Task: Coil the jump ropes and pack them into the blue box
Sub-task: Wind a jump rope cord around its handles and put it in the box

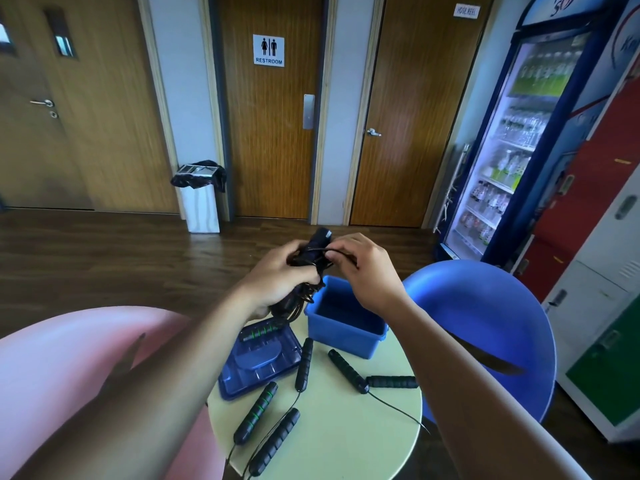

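Observation:
A black jump rope (pixel 313 252) is bundled in the air above the far side of the table. My left hand (pixel 277 275) grips its handles and coiled cord. My right hand (pixel 363 268) pinches a loop of the cord at the bundle's top. Just below stands the open blue box (pixel 343 329), nothing visible inside it. Its blue lid (pixel 258 362) lies to the left with a green-striped handle (pixel 263 332) on it. More black handles (pixel 348 372) and a green-striped handle (pixel 256 412) lie on the table, their cords trailing over the near edge.
The small round pale green table (pixel 346 441) is flanked by a pink chair (pixel 62 358) on the left and a blue chair (pixel 485 317) on the right. A drinks fridge (pixel 519 140) and lockers stand right; doors and a bin stand beyond.

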